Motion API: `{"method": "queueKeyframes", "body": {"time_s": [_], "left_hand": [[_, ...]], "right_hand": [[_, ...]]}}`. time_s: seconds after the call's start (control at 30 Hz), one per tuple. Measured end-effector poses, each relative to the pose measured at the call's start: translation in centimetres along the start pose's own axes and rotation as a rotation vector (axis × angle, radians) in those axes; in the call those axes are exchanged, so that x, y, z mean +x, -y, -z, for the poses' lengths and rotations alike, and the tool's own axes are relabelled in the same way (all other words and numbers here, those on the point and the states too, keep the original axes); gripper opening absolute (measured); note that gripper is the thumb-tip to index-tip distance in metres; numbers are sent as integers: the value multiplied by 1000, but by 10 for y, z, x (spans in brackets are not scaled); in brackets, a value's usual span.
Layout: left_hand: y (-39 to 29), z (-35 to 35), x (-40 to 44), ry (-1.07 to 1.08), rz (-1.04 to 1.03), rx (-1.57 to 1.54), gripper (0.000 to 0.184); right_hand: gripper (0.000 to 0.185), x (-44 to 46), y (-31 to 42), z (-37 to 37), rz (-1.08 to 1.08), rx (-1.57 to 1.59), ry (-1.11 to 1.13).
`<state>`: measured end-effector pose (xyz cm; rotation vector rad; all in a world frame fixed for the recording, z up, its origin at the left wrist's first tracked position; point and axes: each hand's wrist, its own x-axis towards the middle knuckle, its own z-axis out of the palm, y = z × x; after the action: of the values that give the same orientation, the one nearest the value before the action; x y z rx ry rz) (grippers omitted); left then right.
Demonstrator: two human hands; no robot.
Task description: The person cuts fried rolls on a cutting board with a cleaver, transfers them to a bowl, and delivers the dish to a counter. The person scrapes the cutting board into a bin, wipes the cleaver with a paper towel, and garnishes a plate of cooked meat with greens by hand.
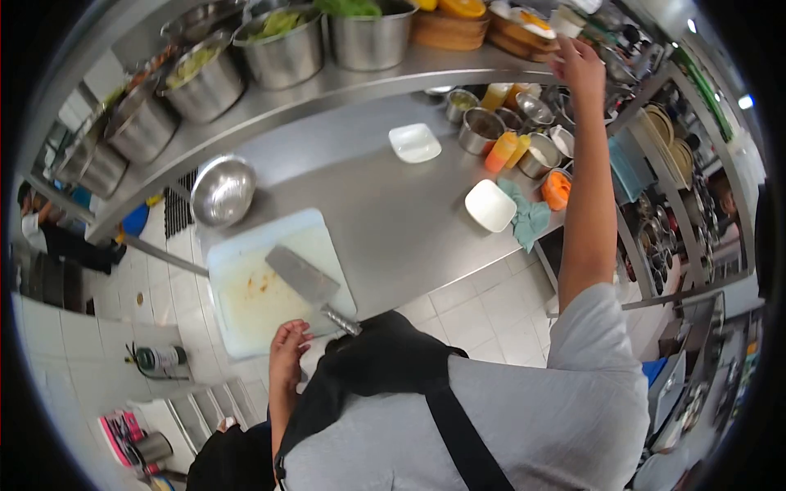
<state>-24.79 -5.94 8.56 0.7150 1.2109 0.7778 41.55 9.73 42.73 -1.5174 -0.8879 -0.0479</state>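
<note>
- Stretching forward and to the right of the left grip (288, 350), the steel tabletop (377, 221) is carrying the board.
- The metal shelf (360, 78) is running above it, and the right grip (581, 67) is hanging by the shelf's right-hand part.
- The cutting board (323, 233) is lying just ahead of the left grip, which is hovering at its near edge, fingers loosely curled, with nothing visible in them.
- The cleaver (303, 276) is resting on the board, near the left grip and well apart from the right; its long axis is slanting, blade pointing forward and left, handle (341, 320) coming back to the right of the left grip.
- A wooden bowl (512, 41) is standing on the shelf, just left of the right grip.
- A white container (566, 20) is sitting at the right fingertips; I cannot tell whether that grip is grasping it.
</note>
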Motion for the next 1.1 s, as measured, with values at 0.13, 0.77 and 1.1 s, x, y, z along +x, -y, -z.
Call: {"method": "queueKeyframes", "body": {"time_s": [0.13,0.77,1.1], "left_hand": [[12,23,-23,-198,74,-49,30],[19,207,47,-806,-242,486,35],[-31,188,79,-797,-211,952,44]], "right_hand": [[36,-82,-64,7,-157,66,246],[37,-494,-101,-114,-185,37,1493],[49,-542,-50,-158,-24,-209,1484]]}}
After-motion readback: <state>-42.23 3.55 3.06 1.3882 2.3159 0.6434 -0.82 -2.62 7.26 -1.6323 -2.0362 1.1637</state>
